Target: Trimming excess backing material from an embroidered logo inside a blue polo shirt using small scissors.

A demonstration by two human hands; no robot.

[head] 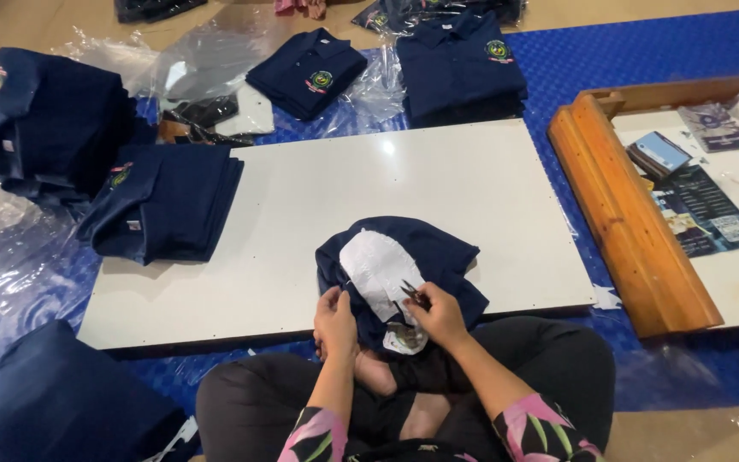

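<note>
A navy polo shirt [421,257] lies bunched at the lower centre of the frame, on the near edge of the white table [301,205], its white backing patch [378,269] upward. The left hand [335,323] pinches the cloth, fingers narrow. The right hand [440,315] holds small thread snips [412,293] at the patch. The shirt looks soft, light and floppy; best gripped close beside the patch.

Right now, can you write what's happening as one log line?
left hand: pinches navy shirt | right hand: holds small snips at white backing patch | surface: white board
</note>
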